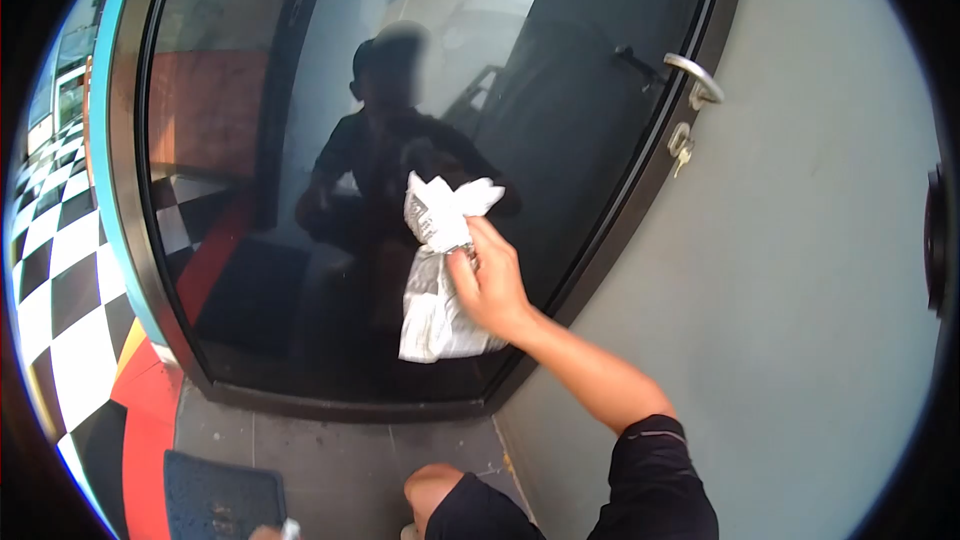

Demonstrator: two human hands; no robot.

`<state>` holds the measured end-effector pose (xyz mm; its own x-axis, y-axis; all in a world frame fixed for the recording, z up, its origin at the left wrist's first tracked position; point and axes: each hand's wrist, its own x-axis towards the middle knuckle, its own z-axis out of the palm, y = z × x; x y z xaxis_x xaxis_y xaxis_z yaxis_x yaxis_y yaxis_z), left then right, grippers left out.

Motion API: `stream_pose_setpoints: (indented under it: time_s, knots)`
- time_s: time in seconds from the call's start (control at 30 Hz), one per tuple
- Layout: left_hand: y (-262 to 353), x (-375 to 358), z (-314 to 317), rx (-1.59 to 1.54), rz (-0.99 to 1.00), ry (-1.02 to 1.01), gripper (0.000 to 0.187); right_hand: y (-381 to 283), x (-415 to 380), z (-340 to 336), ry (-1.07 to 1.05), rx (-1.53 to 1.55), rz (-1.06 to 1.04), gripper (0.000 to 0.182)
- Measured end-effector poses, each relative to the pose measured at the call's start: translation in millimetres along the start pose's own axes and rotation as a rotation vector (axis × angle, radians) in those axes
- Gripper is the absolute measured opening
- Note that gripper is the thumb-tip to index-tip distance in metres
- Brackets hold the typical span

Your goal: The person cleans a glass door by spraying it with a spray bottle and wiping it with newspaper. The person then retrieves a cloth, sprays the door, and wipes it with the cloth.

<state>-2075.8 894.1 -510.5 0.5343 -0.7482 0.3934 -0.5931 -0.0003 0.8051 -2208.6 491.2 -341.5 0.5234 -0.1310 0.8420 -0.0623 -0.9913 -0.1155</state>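
My right hand (pixel 489 282) grips a crumpled sheet of newspaper (pixel 430 315) by its middle, thumb on the near side. The paper is bunched at the top and hangs spread below, overlapping the dark glass door pane (pixel 330 310). Only a sliver of my left hand (pixel 265 534) shows at the bottom edge, beside a small white tip (pixel 291 528). I cannot tell what that tip belongs to; the rest is cut off by the frame.
A metal door handle (pixel 694 77) and a lock with a key (pixel 682 152) sit at the door's right edge, beside a grey wall (pixel 800 270). A dark mat (pixel 225 495) lies on the tiled floor (pixel 325 450). Black-and-white checks (pixel 75 290) run along the left.
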Motion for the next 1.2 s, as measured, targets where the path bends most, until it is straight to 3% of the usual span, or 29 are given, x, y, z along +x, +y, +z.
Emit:
stream_pose_setpoints:
  time_s: [0.03,0.1,0.17,0.23,0.3,0.33,0.43,0.47,0.57,0.6,0.63,0.67,0.7,0.8,0.87,0.93,1.2]
  knots:
    - [11.1,10.3,-2.3,-0.063,-0.174,-0.047,0.018,-29.9,-8.1,6.8,-0.014,0.199,0.164,0.027]
    - [-32.2,43.0,7.8,-0.084,-0.092,-0.014,0.067,-67.8,-29.3,36.5,-0.038,0.572,0.425,0.022]
    - [-15.9,87.0,19.3,-0.270,-0.052,0.072,0.057,-109.0,-34.2,64.8,0.048,0.701,0.543,0.013]
    - [-7.5,128.7,29.8,-0.266,0.250,0.087,0.061,-135.8,-38.1,82.7,-0.047,0.831,0.451,0.014]
    - [-61.6,141.6,73.2,-0.789,-0.044,0.357,0.068,-144.1,-41.5,94.5,-0.125,0.515,-0.006,0.022]
    - [-45.8,144.2,69.2,-0.949,-0.155,0.288,0.071,-148.4,-43.7,91.9,-0.196,0.557,-0.006,0.027]
    - [-21.6,147.1,89.1,-1.262,-0.197,0.195,0.054,-137.5,-43.8,64.0,-0.438,0.236,-0.214,0.030]
    - [-24.7,147.5,94.6,-1.365,-0.329,0.131,0.050,-134.6,-43.1,50.3,-0.611,0.219,-0.164,0.037]
    - [-20.7,147.8,101.2,-1.474,-0.333,0.011,0.052,-96.0,-47.5,38.3,-0.700,0.745,-0.133,0.039]
    - [-19.8,147.6,101.2,-1.475,-0.341,0.020,0.052,-90.8,-48.0,26.0,-0.703,0.948,0.117,0.037]
    - [-16.4,146.6,100.5,-1.477,-0.350,0.031,0.052,-83.5,-42.3,13.6,-0.558,0.917,0.174,0.028]
    - [-12.3,144.7,100.1,-1.480,-0.364,0.043,0.052,-78.7,-21.9,-12.7,-0.398,0.681,0.181,0.014]
    - [-6.3,144.0,99.2,-1.467,-0.390,0.116,0.040,-60.8,0.3,-35.0,-0.112,0.202,0.008,0.004]
    - [0.6,142.7,93.8,-1.474,-0.328,0.132,0.042,36.3,59.1,-128.5,0.411,-0.518,-0.126,0.004]
    - [7.1,142.0,89.0,-1.415,-0.306,0.159,0.046,100.9,88.2,-184.3,0.483,-0.827,-0.118,0.010]
    - [5.9,142.9,86.1,-1.380,-0.300,0.158,0.047,125.2,108.1,-219.7,0.459,-0.962,-0.141,0.013]
    - [-1.6,142.9,83.3,-1.340,-0.278,0.112,0.047,128.4,144.3,-237.6,0.202,-1.317,-0.220,0.013]
